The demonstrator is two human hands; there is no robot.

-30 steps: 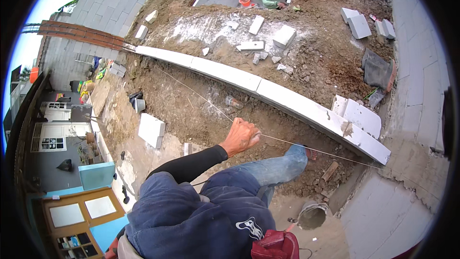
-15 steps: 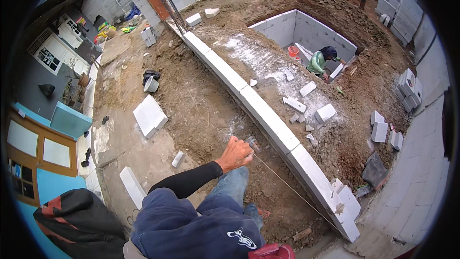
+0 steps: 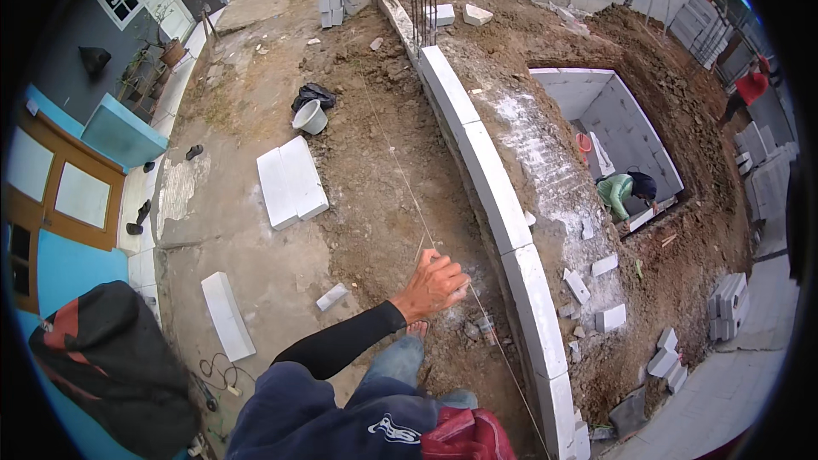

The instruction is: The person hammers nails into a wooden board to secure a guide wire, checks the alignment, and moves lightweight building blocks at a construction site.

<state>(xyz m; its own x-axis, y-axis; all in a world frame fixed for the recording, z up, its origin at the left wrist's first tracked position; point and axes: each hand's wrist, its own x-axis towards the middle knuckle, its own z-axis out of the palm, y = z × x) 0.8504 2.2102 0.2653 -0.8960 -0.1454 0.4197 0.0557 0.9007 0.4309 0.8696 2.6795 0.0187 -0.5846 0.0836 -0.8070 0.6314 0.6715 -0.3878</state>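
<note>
My left hand [image 3: 433, 281], at the end of a black sleeve, is closed around a thin string [image 3: 501, 332]. From the hand the string runs down toward the near right, beside the low wall of pale blocks [image 3: 492, 172]. On the other side it stretches away over the soil toward the far left. The wall stands to the right of the hand, apart from it. My right hand is out of view. My jeans leg and a bare foot [image 3: 417, 329] show below the hand.
Two pale blocks [image 3: 291, 183] lie on the left, near a bucket [image 3: 310, 117]. Another block [image 3: 228, 315] rests closer to me. Upright rebar [image 3: 421, 0] rises at the wall's far end. Beyond the wall, a person [image 3: 626, 192] works in a block-lined pit [image 3: 635, 119].
My view has turned, so the scene sits differently. I have shifted, and a bare foot now shows beneath my hand. The left hand still grips the string.
</note>
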